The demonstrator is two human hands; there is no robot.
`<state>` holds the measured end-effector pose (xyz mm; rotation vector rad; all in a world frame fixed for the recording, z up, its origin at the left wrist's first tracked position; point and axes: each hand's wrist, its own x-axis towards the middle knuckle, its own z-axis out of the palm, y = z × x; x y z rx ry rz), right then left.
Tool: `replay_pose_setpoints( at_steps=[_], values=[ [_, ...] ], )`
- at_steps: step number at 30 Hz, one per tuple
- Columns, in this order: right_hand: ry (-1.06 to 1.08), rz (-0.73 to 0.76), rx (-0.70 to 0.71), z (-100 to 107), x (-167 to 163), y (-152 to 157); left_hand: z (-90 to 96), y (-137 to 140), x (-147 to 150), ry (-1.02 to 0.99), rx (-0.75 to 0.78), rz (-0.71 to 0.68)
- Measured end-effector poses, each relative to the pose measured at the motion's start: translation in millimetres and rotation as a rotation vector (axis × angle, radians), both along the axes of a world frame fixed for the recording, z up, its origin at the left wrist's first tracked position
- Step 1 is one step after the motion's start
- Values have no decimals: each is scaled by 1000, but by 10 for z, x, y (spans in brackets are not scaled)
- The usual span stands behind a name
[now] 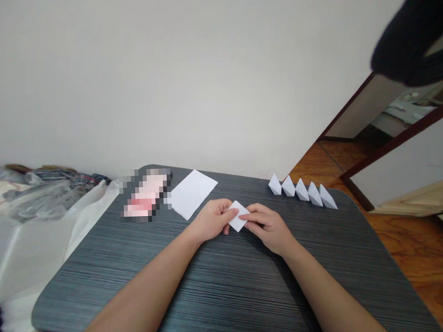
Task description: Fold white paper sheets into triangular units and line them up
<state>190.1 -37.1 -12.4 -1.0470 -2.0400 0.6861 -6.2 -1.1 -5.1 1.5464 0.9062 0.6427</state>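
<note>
A small folded white paper in a diamond shape is held between both hands over the middle of the dark table. My left hand grips its left corner, with the thumb lying on top and the fingers curled underneath. On the other side, my right hand pinches the right corner between thumb and fingers. Beyond my left hand lies a stack or sheet of white paper. Several folded white paper pieces, pointed like little boats, stand in a slanting row at the table's far right.
The dark wood-grained table has rounded corners and backs onto a pale wall. A pixelated pinkish rectangular item lies at its far left. Plastic-covered bundles are heaped left of the table. A black blurred object hangs at upper right.
</note>
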Motion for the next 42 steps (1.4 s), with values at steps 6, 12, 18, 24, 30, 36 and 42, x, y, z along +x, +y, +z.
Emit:
replay_pose_setpoints(
  at_steps=[6,12,18,24,30,36,42],
  values=[
    [-21,-1,-11,20,12,1,48,-14,-5,37,-3,-17],
    [-17,-12,-36,10,13,7,53,-23,-11,117,31,-38],
    [-11,22,-57,21,21,12,22,-16,-13,103,32,-43],
    [23,-41,-61,94,-37,-15,64,-24,-2,80,34,-66],
    [41,-158,-103,80,-67,-28,106,-24,17,61,25,-102],
    [91,-232,-184,4,-70,-29,123,-25,4,42,66,-143],
    [184,-227,-254,-46,-82,-40,129,-34,16,110,108,-127]
  ],
)
